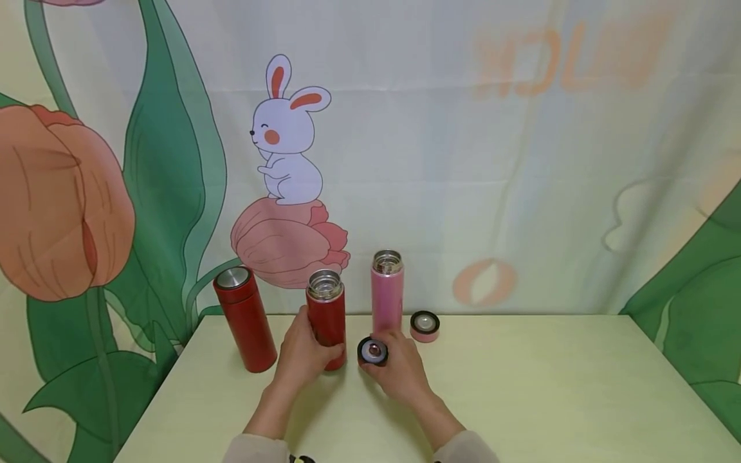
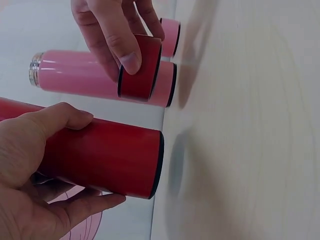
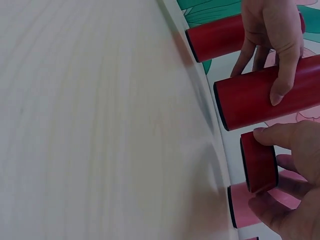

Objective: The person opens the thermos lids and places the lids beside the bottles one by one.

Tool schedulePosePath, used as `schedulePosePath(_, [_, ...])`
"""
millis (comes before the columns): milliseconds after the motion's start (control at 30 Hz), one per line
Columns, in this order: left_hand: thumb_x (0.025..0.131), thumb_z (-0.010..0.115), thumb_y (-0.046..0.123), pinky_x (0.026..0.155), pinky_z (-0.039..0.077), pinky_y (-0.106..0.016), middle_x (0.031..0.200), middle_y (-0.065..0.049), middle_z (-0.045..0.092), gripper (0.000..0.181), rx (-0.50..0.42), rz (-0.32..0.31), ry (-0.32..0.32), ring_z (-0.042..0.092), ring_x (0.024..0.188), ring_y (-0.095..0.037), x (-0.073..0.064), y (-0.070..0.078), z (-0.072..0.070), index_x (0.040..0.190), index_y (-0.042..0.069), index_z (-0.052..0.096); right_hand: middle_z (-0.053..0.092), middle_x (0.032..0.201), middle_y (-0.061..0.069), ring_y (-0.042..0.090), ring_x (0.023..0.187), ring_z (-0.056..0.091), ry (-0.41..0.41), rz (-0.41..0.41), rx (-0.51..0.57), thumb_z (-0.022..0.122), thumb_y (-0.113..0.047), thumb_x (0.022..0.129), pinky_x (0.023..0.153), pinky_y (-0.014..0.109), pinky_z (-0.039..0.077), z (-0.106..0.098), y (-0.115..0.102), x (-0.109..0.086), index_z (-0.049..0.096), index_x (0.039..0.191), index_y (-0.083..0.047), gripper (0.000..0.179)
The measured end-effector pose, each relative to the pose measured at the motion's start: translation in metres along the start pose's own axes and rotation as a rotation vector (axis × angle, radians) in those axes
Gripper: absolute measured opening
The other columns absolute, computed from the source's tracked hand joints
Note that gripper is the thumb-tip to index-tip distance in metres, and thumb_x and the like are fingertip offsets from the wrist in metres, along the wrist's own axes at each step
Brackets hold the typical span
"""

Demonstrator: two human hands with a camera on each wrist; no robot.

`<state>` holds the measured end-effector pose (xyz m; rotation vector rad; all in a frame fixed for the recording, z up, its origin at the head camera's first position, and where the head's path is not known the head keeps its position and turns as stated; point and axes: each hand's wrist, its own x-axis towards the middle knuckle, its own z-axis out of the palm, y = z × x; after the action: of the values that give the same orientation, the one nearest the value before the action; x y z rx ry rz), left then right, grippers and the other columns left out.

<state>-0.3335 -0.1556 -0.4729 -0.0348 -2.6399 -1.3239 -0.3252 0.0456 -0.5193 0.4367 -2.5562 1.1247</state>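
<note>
My left hand (image 1: 303,357) grips an uncapped red thermos flask (image 1: 327,325) around its side, thumb toward me. The flask is upright, its steel mouth showing in the head view, and its base sits close over its shadow in the left wrist view. To the right, my right hand (image 1: 401,372) pinches a red flask lid (image 2: 142,67) between thumb and fingers. That lid is turned inside up, with its dark rim and pale inner face visible from above. Right behind the right hand stands an uncapped pink thermos flask (image 1: 387,299), its lower part partly hidden.
A capped red flask (image 1: 246,321) stands left of my left hand. The pink lid (image 1: 425,328) lies inside up beside the pink flask. A printed curtain (image 1: 405,161) hangs behind the pale table (image 1: 538,386). A small dark object (image 1: 302,459) shows at the bottom edge.
</note>
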Motion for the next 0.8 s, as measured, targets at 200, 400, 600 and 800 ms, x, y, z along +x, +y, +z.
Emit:
schedulePosePath(200, [0.076,0.089,0.013,0.107,0.05,-0.06,0.137,-0.018,0.061,0.087,0.007,-0.003,0.011,0.061,0.126,-0.037,0.003,-0.007,-0.003,0.145,0.005,0.037,0.066,0.122,0.011,0.032,0.11,0.062,0.011,0.016,-0.015,0.09,-0.02,0.078,0.097,0.049,0.051,0.017,-0.003,0.004,0.073,0.118,-0.008,0.045])
schedulePosePath(400, [0.078,0.088,0.013,0.107,0.049,-0.061,0.138,-0.021,0.061,0.088,0.019,-0.016,0.032,0.061,0.127,-0.039,0.006,-0.011,-0.006,0.146,0.004,0.033,0.068,0.118,0.012,0.031,0.113,0.062,0.053,0.017,-0.035,0.089,-0.017,0.079,0.1,0.048,0.052,0.028,-0.011,0.012,0.074,0.114,-0.005,0.041])
schedulePosePath(600, [0.078,0.088,0.013,0.109,0.048,-0.06,0.14,-0.021,0.06,0.088,0.002,-0.008,0.065,0.061,0.128,-0.04,0.011,-0.015,-0.005,0.147,0.005,0.033,0.069,0.12,0.014,0.031,0.112,0.065,0.065,0.042,-0.061,0.089,-0.017,0.08,0.097,0.049,0.055,0.038,-0.017,0.019,0.073,0.116,-0.005,0.041])
schedulePosePath(800, [0.079,0.087,0.012,0.112,0.047,-0.059,0.14,-0.021,0.059,0.088,-0.015,-0.009,0.098,0.06,0.13,-0.039,0.018,-0.019,-0.006,0.148,0.006,0.033,0.068,0.124,0.013,0.034,0.114,0.063,0.057,0.08,-0.102,0.087,-0.018,0.081,0.095,0.049,0.055,0.048,-0.02,0.029,0.073,0.119,-0.008,0.041])
